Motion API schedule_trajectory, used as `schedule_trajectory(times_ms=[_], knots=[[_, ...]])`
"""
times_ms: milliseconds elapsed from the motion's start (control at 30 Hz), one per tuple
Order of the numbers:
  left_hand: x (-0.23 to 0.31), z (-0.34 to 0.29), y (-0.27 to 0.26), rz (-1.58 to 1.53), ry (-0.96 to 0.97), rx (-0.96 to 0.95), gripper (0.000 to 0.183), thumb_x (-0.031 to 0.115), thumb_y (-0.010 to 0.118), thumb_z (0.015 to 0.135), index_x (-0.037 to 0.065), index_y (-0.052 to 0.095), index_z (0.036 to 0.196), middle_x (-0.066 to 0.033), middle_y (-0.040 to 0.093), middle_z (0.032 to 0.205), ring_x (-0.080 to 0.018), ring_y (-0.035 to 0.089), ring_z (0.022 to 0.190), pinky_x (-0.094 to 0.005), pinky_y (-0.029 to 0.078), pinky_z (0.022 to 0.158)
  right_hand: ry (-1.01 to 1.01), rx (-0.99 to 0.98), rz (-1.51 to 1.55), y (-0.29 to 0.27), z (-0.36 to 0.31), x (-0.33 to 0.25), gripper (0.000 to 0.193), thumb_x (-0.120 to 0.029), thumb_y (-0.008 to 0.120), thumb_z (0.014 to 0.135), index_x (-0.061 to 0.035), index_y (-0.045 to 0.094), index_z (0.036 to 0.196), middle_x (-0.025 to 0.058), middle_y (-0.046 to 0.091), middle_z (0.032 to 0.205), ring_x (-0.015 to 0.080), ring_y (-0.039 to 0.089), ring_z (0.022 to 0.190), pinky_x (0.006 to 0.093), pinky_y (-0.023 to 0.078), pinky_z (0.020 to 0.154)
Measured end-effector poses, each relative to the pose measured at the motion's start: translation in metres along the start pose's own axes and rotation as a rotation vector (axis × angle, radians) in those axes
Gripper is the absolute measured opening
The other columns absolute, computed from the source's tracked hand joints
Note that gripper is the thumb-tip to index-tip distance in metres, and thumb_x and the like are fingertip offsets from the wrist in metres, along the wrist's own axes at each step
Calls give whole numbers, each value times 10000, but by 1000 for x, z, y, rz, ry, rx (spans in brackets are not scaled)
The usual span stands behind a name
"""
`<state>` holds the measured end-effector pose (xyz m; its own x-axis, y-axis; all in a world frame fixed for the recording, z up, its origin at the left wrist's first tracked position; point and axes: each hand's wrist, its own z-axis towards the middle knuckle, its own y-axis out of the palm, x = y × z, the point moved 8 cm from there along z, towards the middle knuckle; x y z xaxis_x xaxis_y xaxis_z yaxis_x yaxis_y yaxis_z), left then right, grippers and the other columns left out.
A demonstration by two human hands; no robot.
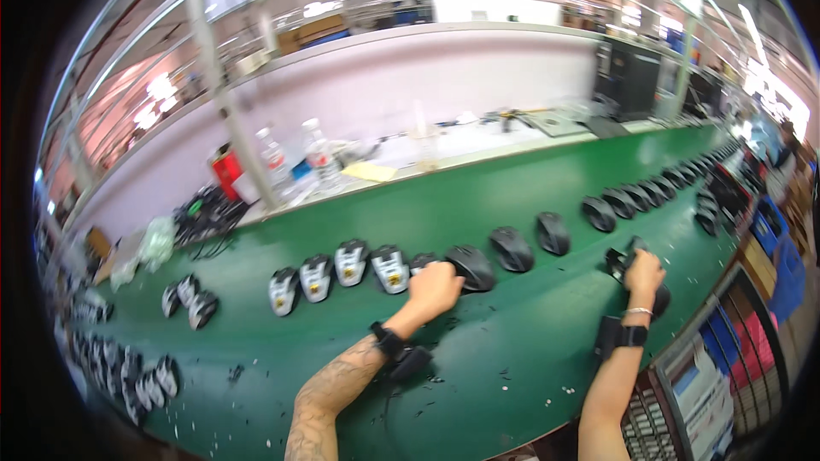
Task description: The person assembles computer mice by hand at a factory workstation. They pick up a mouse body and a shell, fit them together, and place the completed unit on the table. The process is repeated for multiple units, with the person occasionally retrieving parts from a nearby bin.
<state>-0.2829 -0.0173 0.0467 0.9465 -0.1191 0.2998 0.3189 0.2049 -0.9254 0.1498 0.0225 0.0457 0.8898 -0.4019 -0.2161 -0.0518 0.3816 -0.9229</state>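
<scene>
My left hand (436,288) is closed at the left end of a black computer mouse (472,268) in the row on the green bench; its fingertips are partly hidden. Just behind that hand, another mouse (422,262) is half covered. My right hand (645,274) grips a dark mouse part (617,263), blurred in outline, above the bench at the right. Beneath the right wrist lies a black mouse (660,300), mostly covered. Left of my left hand, several mouse bodies with pale insides (351,263) stand in line. To its right sit closed black mice (512,249).
The long green bench (512,358) carries small black scraps. More mouse pieces (111,367) cluster at the left. Black mice (636,196) run on toward the far right. Bottles (319,154) and cables (207,215) line the back ledge. A wire-sided crate (683,401) stands at the near right edge.
</scene>
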Motion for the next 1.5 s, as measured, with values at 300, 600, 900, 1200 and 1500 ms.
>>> schedule_trajectory(times_ms=[300, 600, 900, 1200, 1500], knots=[[9, -9, -12, 5, -79, 4, 329, 310, 617, 810, -14, 678, 822, -217, 657, 889, -346, 656, 835, -429, 532, 706, 85, -86, -37, 2, 10, 14, 359, -61, 548, 817, -214, 631, 1131, 1, 599, 1193, 287, 458, 1184, 530, 385, 923], [8, -17, -16, -46, -60, 105, 274, 267, 622, 791, 2, 662, 845, -169, 661, 796, -311, 656, 789, -413, 521, 670, 144, 92, -197, -25, 18, 19, 422, -41, 559, 780, -204, 553, 1170, 70, 543, 1127, 306, 470, 1148, 638, 308, 954], [60, -59, -60, -932, 315, 525, 341, 267, 586, 869, -28, 545, 1035, -124, 547, 899, -234, 571, 736, -330, 465, 686, -943, 448, 697, -109, -133, -187, 455, 28, 693, 637, 22, 546, 1067, 157, 518, 1044, 358, 530, 962, 407, 415, 856], [46, -65, -63, -1055, 301, 528, 296, 146, 503, 921, -70, 520, 719, -151, 513, 676, -257, 508, 618, -363, 387, 568, -852, -17, 961, -86, -196, -230, 629, 37, 689, 616, -31, 515, 1216, 77, 488, 981, 208, 511, 862, 296, 443, 747], [38, -47, -28, -1426, 78, 215, 292, 183, 465, 955, -26, 513, 757, -59, 541, 594, -110, 502, 521, -281, 414, 481, -840, -573, 1200, -50, -182, -221, 782, 132, 617, 590, -58, 432, 1325, 34, 480, 1032, 120, 486, 928, 293, 463, 854]])
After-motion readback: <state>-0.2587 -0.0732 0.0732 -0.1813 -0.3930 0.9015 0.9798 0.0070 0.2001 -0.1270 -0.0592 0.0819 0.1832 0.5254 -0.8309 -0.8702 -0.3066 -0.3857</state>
